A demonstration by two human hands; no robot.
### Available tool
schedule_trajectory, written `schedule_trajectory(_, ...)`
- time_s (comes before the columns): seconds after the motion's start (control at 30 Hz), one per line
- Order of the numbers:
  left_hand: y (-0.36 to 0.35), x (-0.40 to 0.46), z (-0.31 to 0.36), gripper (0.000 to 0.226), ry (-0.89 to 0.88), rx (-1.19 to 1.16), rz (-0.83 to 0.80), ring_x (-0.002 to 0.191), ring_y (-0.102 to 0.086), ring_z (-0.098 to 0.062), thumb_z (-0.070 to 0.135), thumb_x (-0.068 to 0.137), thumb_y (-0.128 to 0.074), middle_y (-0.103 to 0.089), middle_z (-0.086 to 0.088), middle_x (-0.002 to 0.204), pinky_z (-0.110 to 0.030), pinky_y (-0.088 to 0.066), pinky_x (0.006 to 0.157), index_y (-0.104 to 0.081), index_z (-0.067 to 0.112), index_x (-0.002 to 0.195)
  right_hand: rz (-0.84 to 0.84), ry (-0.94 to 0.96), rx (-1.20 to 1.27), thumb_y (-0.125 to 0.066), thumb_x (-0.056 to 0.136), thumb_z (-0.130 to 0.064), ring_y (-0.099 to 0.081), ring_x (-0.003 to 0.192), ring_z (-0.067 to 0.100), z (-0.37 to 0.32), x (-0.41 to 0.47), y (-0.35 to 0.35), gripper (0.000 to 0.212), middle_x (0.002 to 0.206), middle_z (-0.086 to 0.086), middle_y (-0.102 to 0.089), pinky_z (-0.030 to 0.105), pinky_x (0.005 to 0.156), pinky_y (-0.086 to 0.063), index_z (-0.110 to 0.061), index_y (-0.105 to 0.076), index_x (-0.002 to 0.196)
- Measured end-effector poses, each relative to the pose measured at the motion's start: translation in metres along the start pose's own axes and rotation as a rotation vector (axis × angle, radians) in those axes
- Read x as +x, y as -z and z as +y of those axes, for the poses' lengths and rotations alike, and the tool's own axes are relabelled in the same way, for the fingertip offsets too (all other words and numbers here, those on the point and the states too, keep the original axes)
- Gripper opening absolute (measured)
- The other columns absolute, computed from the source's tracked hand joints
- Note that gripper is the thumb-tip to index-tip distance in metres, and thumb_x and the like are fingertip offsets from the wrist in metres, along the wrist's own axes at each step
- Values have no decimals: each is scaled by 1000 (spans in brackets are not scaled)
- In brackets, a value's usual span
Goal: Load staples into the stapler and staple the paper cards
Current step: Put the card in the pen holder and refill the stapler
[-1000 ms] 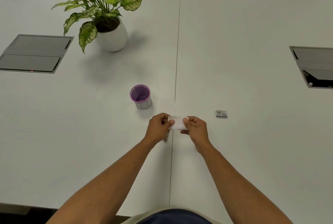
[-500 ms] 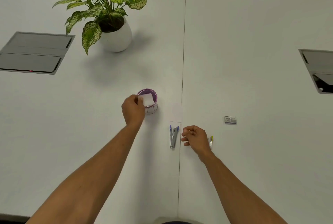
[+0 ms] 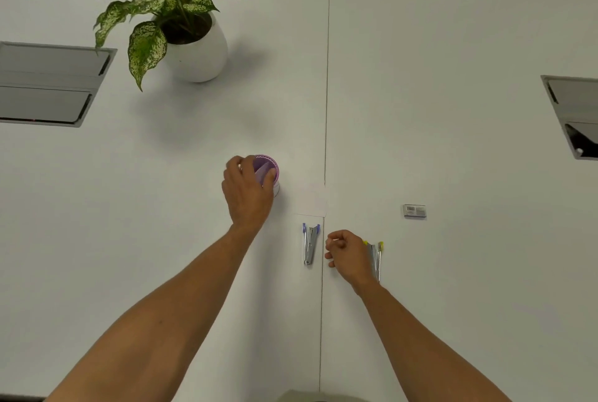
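1. Over the purple cup, at about eleven o'clock from the staplers, the left hand reaches down with its fingers curled over the near rim. Something pale lies inside the cup, probably a card, but the fingers hide whether they pinch it or have let it go, so I cannot tell its grasp.
2. At five o'clock from the cup, the right hand hovers low over the table with fingers loosely curled, holding nothing that shows.
3. Between the two hands lies the blue-tipped stapler, flat, tips pointing to twelve o'clock. A yellow-tipped stapler lies just beside the right hand at its three o'clock, partly hidden by the wrist.
4. At twelve o'clock from the blue-tipped stapler a white paper card lies flat across the table seam, hard to see against the white top.
5. The staple box sits well apart at two o'clock from the right hand.
6. To do this step well, I judge the left hand should leave the card fully inside the cup and lift straight up, so the light cup does not tip.
7. The right hand is well placed to pick up a stapler next; steady the loose card with the left before sliding it between the jaws.
8. Farther off at eleven o'clock stands a potted plant.
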State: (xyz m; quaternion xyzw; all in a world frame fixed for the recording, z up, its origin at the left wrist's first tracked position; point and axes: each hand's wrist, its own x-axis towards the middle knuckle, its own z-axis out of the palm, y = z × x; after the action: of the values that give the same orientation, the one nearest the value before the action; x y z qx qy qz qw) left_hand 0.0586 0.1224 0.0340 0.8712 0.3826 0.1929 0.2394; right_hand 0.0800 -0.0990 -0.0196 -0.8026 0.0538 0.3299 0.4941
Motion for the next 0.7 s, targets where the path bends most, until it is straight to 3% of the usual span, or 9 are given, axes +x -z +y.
schedule_trajectory(0.1, -9, -36, 0, 35, -101, -23, 38, 99, -52, -29, 30, 88, -65, -55, -13, 112, -38, -41, 83, -58, 8, 114, 36, 20, -115, -55, 93, -7, -68, 87, 28, -5, 2, -12, 20, 97, 13, -70, 42, 79, -58, -5, -62, 112)
schedule_trajectory(0.17, -17, -64, -4, 30, -109, -111, -20, 95, -54, -26, 26, 89, -64, -57, -9, 106, -36, -44, 82, -58, 8, 113, 23, 52, -186, -55, 94, -10, -64, 91, 23, -8, 1, -19, 25, 104, 10, -67, 33, 80, -53, -7, -59, 119)
schedule_trajectory(0.27, -31, -98, -10, 36, 62, -240, -291, 99, -59, -22, 27, 93, -60, -54, -6, 119, -32, -50, 86, -54, 11, 125, -22, 51, -206, -54, 96, -12, -57, 91, 17, -12, 0, -26, 30, 106, 7, -61, 26, 79, -46, -9, -54, 125)
schedule_trajectory(0.33, -42, -108, -12, 43, 206, -290, -508, 110, -57, -21, 27, 96, -55, -51, -5, 129, -29, -46, 93, -48, 11, 135, -44, 50, -217, -54, 96, -11, -57, 94, 20, -12, -1, -26, 34, 107, 7, -59, 31, 85, -49, -10, -51, 129)
schedule_trajectory(0.4, -48, -111, -10, 31, 268, -309, -631, 109, -57, -22, 27, 98, -50, -57, -3, 122, -25, -42, 92, -56, 13, 126, -50, 41, -212, -53, 96, -8, -59, 100, 24, -11, 0, -26, 37, 110, 11, -60, 37, 92, -51, -10, -50, 133)
schedule_trajectory(0.47, -50, -112, -3, 22, 314, -364, -645, 92, -61, -21, 26, 99, -46, -66, -2, 101, -27, -44, 81, -63, 13, 107, -39, 30, -200, -52, 94, -5, -59, 95, 23, -9, 1, -27, 35, 103, 8, -61, 38, 90, -51, -8, -53, 129)
schedule_trajectory(0.6, -53, -113, 9, 20, 423, -479, -693, 72, -60, -16, 22, 94, -50, -71, -2, 81, -29, -48, 68, -70, 24, 92, 2, -10, -70, -56, 93, -8, -61, 88, 21, -8, 0, -30, 15, 85, -6, -59, 30, 81, -51, -9, -61, 107)
schedule_trajectory(0.7, -53, -114, 7, 22, 531, -559, -692, 79, -64, -15, 17, 92, -55, -73, 0, 94, -27, -52, 70, -71, 25, 105, -7, -46, 53, -57, 93, -9, -64, 103, 23, -5, -4, -31, 22, 102, -2, -64, 37, 94, -53, -18, -59, 113)
